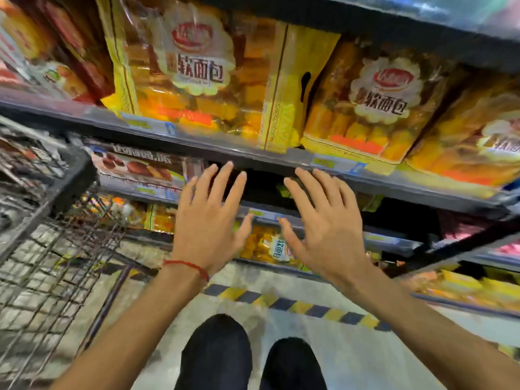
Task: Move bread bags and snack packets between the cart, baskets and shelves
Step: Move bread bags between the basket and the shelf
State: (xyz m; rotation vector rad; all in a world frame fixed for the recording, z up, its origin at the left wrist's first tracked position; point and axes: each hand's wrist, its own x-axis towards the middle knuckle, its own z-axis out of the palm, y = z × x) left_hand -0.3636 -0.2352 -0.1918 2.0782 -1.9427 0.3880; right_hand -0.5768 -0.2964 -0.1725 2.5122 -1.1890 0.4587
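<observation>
hovering below the bread bags (194,66), fingers (225,178) spread, empty.

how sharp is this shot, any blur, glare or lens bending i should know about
Head view: the cart at left and the packets at far right are smeared by blur. Head view: the left hand, right hand and middle bread bag look fairly sharp. Head view: the shelf edge bows with wide-angle distortion, and the gap behind the hands lies in shadow.

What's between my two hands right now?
In the head view, a yellow bread bag shows between the left hand and right hand, lower down.
</observation>
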